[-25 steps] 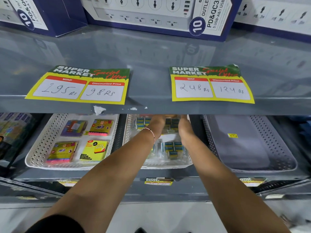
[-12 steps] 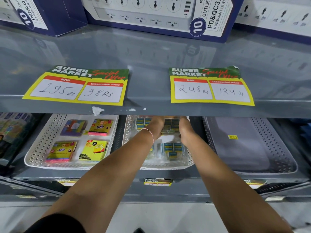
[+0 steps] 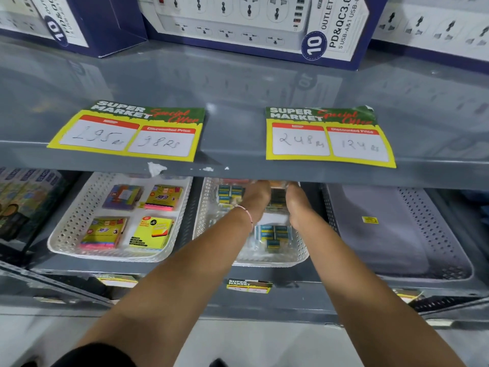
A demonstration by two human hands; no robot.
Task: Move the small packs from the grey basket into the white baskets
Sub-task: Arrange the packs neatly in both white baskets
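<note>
My left hand (image 3: pixel 256 201) and my right hand (image 3: pixel 297 207) reach deep into the middle white basket (image 3: pixel 299 254), under the upper shelf's edge, which hides the fingertips. Pressed between the two hands is a dark bundle of small packs (image 3: pixel 277 198). More small blue packs lie in this basket, some at the back left (image 3: pixel 229 193) and some at the front (image 3: pixel 274 234). The grey basket (image 3: pixel 436 234) stands to the right and shows only a yellow sticker (image 3: pixel 370 220). The left white basket (image 3: pixel 66 234) holds several colourful sticky-note packs (image 3: pixel 150 234).
The grey upper shelf (image 3: pixel 238 173) overhangs the baskets and carries two yellow price cards (image 3: pixel 127 133) and power-strip boxes (image 3: pixel 251 22). Boxed goods (image 3: pixel 23 197) stand at the far left of the lower shelf. A small price label (image 3: pixel 248 285) sits on the lower shelf's front.
Both hands stay at the back of the middle white basket with the bundle between them. They have shifted only slightly, as has the view.
</note>
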